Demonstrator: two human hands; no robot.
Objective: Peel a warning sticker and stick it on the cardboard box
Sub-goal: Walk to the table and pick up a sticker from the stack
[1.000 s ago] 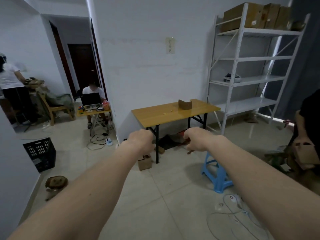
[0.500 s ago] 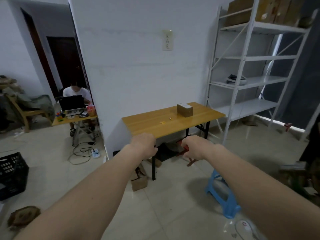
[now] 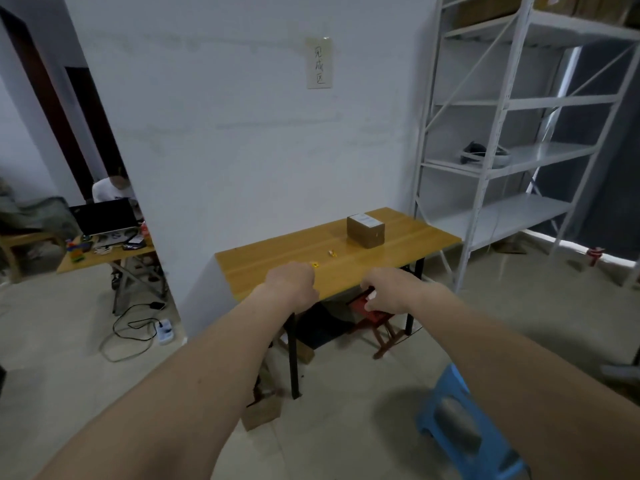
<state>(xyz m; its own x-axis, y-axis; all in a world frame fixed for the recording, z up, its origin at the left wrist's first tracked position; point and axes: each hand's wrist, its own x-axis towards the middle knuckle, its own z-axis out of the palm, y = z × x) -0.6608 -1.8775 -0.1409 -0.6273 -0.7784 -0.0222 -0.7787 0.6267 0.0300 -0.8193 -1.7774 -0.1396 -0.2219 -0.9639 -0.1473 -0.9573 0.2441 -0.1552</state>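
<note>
From the head view, both arms are stretched forward toward the wooden bench (image 3: pixel 277 258). The left hand (image 3: pixel 292 285) is curled closed with nothing seen in it; the right hand (image 3: pixel 388 289) is loosely curled, its fingers empty. The cardboard box (image 3: pixel 366 231) is set on the bench's far right part. Two small yellow stickers (image 3: pixel 332 252) lie between box and hands.

Two bare forearms are seen from the lower corners of the frame; no sleeves are worn, and the left hand (image 3: pixel 292 285) and right hand (image 3: pixel 388 289) are ungloved.
</note>
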